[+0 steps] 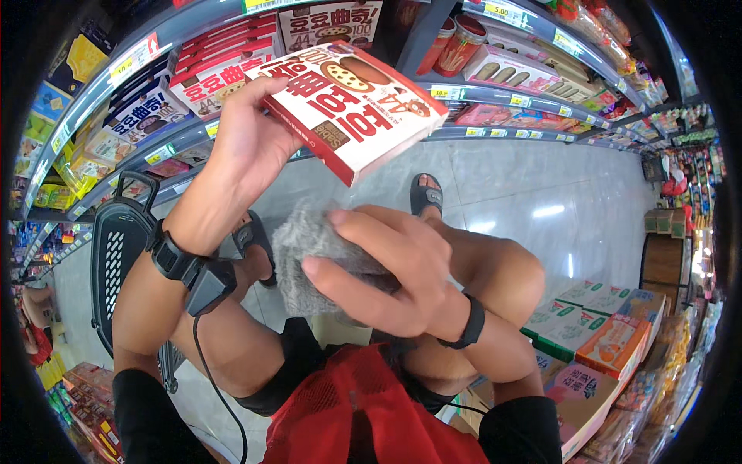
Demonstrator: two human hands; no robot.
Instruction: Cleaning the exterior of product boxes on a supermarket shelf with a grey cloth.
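Note:
My left hand (259,131) grips a red and white cookie box (359,108) by its left end. The box is held up and tilted in front of the shelf, its printed face with a cookie picture toward me. Lower down, my right hand (386,267) has its fingers curled round a crumpled grey cloth (309,259), apart from the box. Part of the cloth is hidden behind the fingers. Similar red and white boxes (224,73) stand in a row on the shelf behind my left hand.
Curved-looking shelves (464,93) with price tags run across the front, holding jars (464,46) and packets. A black perforated basket (127,255) stands on my left. Stacked cartons (580,332) sit at my right, beside bagged snacks (657,371). Grey tiled floor (533,178) lies between.

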